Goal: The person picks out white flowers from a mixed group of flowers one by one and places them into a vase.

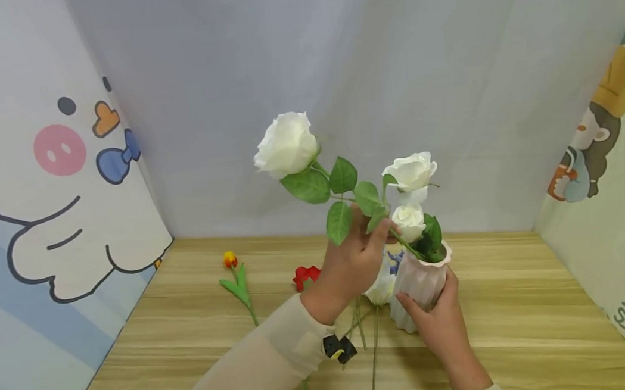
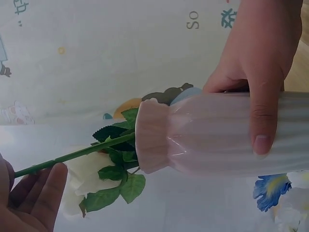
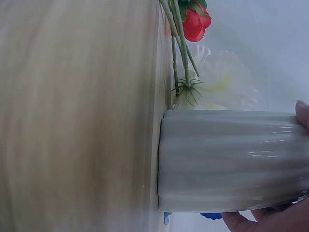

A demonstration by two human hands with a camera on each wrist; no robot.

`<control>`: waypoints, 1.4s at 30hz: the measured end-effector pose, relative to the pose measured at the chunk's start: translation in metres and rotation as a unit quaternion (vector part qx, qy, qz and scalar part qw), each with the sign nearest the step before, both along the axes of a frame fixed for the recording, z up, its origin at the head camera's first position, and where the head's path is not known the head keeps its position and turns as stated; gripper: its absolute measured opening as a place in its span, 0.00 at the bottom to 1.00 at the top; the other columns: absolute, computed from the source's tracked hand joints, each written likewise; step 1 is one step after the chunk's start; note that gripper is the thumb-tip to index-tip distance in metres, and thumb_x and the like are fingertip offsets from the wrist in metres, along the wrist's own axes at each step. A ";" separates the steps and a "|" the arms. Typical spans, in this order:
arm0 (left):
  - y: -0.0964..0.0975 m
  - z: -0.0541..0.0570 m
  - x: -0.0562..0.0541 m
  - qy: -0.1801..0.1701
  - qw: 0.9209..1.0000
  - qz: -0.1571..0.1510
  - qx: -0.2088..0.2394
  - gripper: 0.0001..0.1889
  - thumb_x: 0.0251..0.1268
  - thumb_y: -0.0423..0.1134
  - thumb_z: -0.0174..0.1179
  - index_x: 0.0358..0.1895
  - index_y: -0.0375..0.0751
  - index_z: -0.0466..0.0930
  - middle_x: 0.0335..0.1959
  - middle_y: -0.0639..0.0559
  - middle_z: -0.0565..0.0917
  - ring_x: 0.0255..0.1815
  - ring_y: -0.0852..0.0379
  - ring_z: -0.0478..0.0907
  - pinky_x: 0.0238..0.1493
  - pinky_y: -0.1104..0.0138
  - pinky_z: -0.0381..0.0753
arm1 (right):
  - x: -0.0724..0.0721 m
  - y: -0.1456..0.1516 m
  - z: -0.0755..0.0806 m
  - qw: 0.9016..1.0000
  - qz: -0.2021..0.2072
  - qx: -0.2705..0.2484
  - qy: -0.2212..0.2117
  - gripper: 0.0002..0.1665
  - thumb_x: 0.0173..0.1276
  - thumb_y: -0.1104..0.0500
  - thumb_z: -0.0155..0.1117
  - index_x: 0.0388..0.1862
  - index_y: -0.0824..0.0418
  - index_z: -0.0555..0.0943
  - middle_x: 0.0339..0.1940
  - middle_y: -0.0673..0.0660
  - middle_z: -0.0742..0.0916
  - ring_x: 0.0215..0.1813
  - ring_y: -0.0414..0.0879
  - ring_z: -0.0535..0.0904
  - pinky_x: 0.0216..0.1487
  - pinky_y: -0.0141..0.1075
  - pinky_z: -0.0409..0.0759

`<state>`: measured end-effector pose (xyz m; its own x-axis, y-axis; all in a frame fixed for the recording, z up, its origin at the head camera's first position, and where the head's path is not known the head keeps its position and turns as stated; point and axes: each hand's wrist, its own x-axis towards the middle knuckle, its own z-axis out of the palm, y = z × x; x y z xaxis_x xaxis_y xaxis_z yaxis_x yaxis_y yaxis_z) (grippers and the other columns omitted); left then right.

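Note:
In the head view my left hand (image 1: 351,258) pinches the green stem of a large white rose (image 1: 287,146), which leans to the left. The stem's lower end runs into the mouth of a pale pink fluted vase (image 1: 417,287), as the left wrist view also shows with the stem (image 2: 72,155). My right hand (image 1: 444,324) grips the vase around its side, thumb toward the front. More white roses (image 1: 410,171) with green leaves stand in the vase. The right wrist view has the vase's base (image 3: 217,162) on the wooden table, with fingers at its far end.
A red and yellow tulip (image 1: 230,259) lies on the table (image 1: 512,302) at the left. A red flower (image 1: 305,277) lies partly behind my left forearm. Beside the vase are a white flower (image 1: 381,289) and a blue flower (image 1: 396,261). Printed panels stand at both sides.

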<state>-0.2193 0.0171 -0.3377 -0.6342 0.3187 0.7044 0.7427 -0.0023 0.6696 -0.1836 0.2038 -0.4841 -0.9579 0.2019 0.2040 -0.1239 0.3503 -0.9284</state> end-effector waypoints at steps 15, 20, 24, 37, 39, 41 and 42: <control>0.009 -0.010 0.009 -0.112 0.990 0.021 -0.080 0.13 0.87 0.49 0.41 0.59 0.49 0.69 0.45 0.55 0.81 0.48 0.63 0.86 0.55 0.66 0.82 | 0.001 -0.001 -0.001 1.000 -0.004 0.007 0.013 0.61 0.65 0.54 0.78 0.82 0.61 0.44 0.69 0.70 0.70 0.66 0.62 0.70 0.66 0.57 0.67; 0.011 -0.011 0.009 -0.104 0.987 0.039 -0.112 0.14 0.87 0.52 0.39 0.57 0.51 0.70 0.47 0.57 0.82 0.48 0.66 0.85 0.55 0.62 0.82 | 0.002 -0.001 0.001 1.000 0.003 -0.007 0.006 0.62 0.66 0.53 0.78 0.82 0.60 0.43 0.69 0.69 0.70 0.66 0.61 0.70 0.65 0.55 0.68; 0.013 -0.012 0.008 -0.075 0.983 0.074 -0.150 0.16 0.87 0.49 0.40 0.58 0.44 0.72 0.47 0.54 0.86 0.52 0.61 0.85 0.58 0.58 0.81 | 0.002 -0.001 0.001 1.000 0.007 -0.009 0.005 0.61 0.66 0.53 0.77 0.82 0.60 0.43 0.68 0.69 0.70 0.65 0.60 0.71 0.64 0.55 0.69; 0.021 -0.019 -0.002 -0.031 0.991 0.068 -0.108 0.14 0.82 0.40 0.53 0.33 0.41 0.80 0.31 0.53 0.82 0.36 0.62 0.81 0.41 0.70 0.80 | 0.001 -0.002 0.001 1.000 0.000 -0.003 0.017 0.61 0.65 0.55 0.78 0.81 0.61 0.45 0.67 0.68 0.71 0.64 0.58 0.73 0.61 0.47 0.70; 0.022 -0.021 -0.002 -0.033 0.991 0.072 -0.112 0.13 0.81 0.40 0.54 0.34 0.42 0.80 0.31 0.55 0.81 0.36 0.62 0.80 0.40 0.70 0.80 | 0.002 -0.002 0.001 1.000 0.000 -0.002 0.019 0.60 0.65 0.56 0.78 0.81 0.61 0.45 0.67 0.68 0.72 0.63 0.57 0.73 0.59 0.43 0.70; 0.023 -0.023 -0.002 -0.033 0.989 0.076 -0.118 0.13 0.81 0.41 0.54 0.34 0.42 0.81 0.30 0.56 0.80 0.34 0.63 0.79 0.39 0.70 0.79 | 0.002 -0.002 0.001 1.000 0.000 -0.003 0.020 0.60 0.65 0.57 0.78 0.81 0.61 0.45 0.67 0.67 0.72 0.63 0.57 0.73 0.58 0.41 0.70; 0.023 -0.023 -0.002 -0.033 0.989 0.077 -0.120 0.12 0.81 0.41 0.54 0.35 0.43 0.80 0.30 0.56 0.80 0.33 0.63 0.78 0.38 0.70 0.79 | 0.002 -0.003 0.001 1.000 -0.001 -0.003 0.020 0.60 0.65 0.57 0.78 0.81 0.61 0.45 0.67 0.67 0.72 0.63 0.57 0.73 0.58 0.40 0.70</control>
<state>-0.2210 0.0404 -0.3611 -0.7309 0.3676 0.5751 0.6758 0.2722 0.6849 -0.1814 0.2012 -0.4828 -0.9483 0.2052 0.2420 -0.1611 0.3455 -0.9245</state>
